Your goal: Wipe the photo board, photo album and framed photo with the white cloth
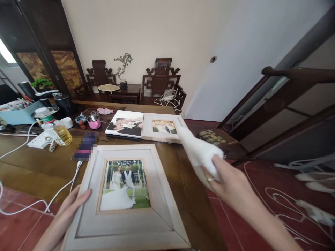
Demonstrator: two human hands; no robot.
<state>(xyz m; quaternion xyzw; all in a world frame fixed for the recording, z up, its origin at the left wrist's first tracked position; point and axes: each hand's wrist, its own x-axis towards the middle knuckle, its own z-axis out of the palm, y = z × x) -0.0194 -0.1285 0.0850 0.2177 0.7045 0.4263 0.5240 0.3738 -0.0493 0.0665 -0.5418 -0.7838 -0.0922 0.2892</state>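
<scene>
A wide, pale picture frame (125, 226) with a wedding photo (125, 184) in it is tilted toward me at the near side of the table. My left hand (69, 209) grips its left edge, thumb on the front and the other fingers behind it, mostly hidden. To the right of the frame, my right hand (225, 176) is closed around a white cloth (200, 150), which hangs out past the fingers, slightly blurred. The cloth is apart from the frame. A ring shows on one finger.
Behind lie a second pale picture frame (148, 129) and a photo album (125, 123). At the left are a phone (85, 146) on a cable, an oil bottle (61, 130), a pink mug (94, 122) and a power strip (39, 140). A plaid box (211, 137) sits at right.
</scene>
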